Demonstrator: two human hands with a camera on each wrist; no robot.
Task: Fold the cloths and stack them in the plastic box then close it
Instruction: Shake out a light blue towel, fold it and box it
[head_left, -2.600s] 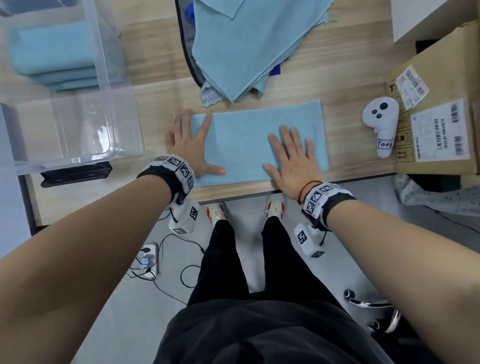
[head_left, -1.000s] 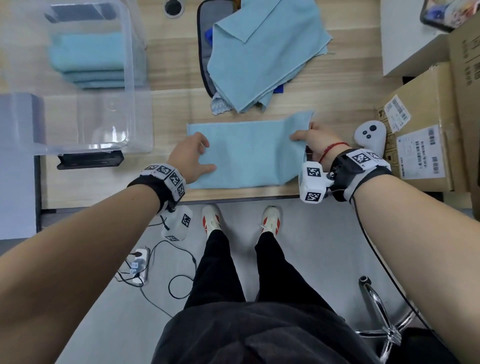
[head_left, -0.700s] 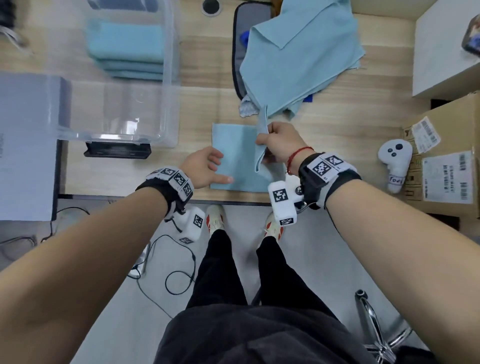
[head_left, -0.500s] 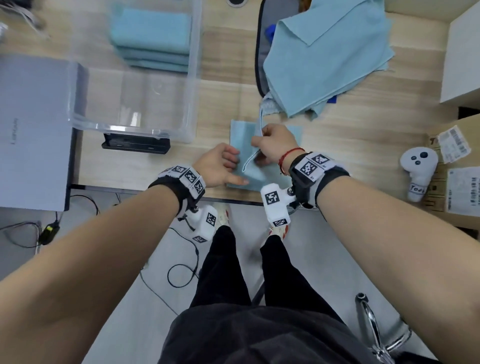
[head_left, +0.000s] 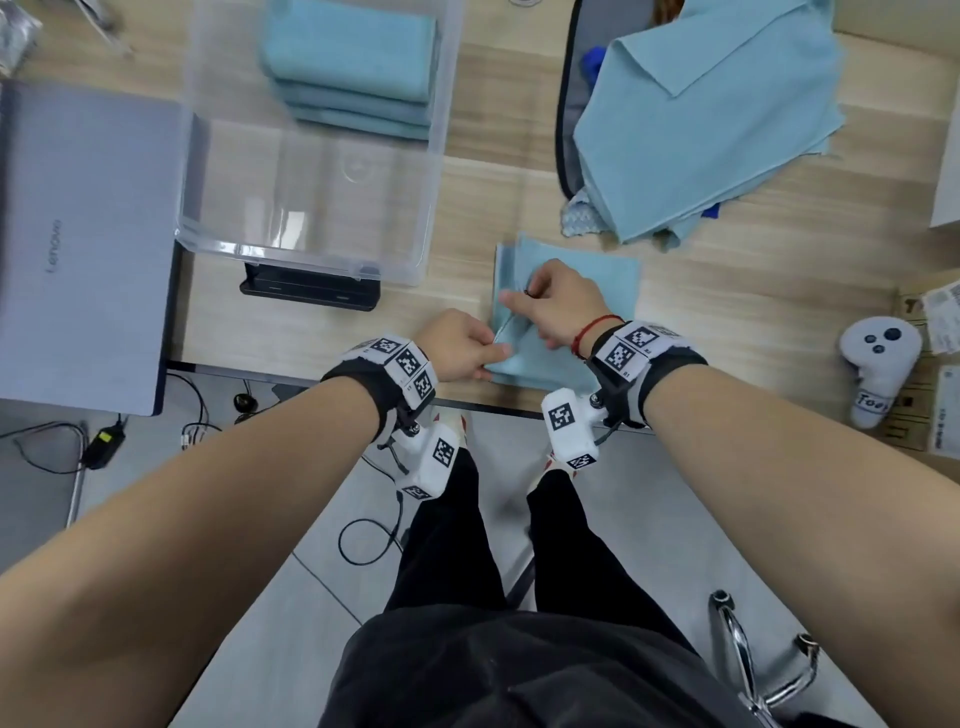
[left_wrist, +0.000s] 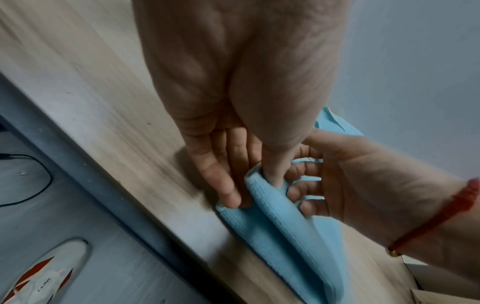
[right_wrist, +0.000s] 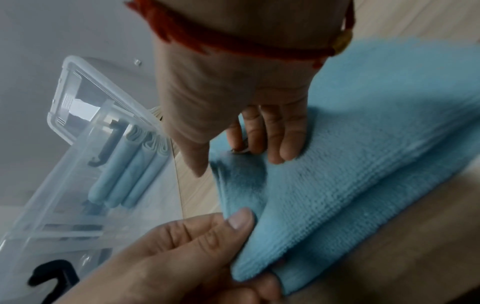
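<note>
Nearest, at the front edge of the surface (head_left: 291, 332): one blue cloth (head_left: 602, 291), partly folded, lying flat with its near edge along that front edge.

Left hand (head_left: 460, 345): at the cloth's near-left corner, thumb and fingers pinching the doubled edge there; remaining fingers curled beside it on the wood.

Right hand (head_left: 558, 304): on top of the cloth, just right of the left hand and nearly touching it, fingers pinching the loose upper layer along the left side. The raised flap stands between the two hands.

Relation for the coming move: the free edges gather at the cloth's left side, under both hands; the folded body extends rightward. The left hand is nearer the box.

Farther, to the left: clear plastic box (head_left: 218, 228), open, well apart from the cloth, holding a stack of folded cloths (head_left: 353, 57) at its far end.

Farther, to the right: heap of unfolded cloths (head_left: 701, 130).

Judgement: folding is midway; several cloths remain, and the box is not yet closed.
</note>
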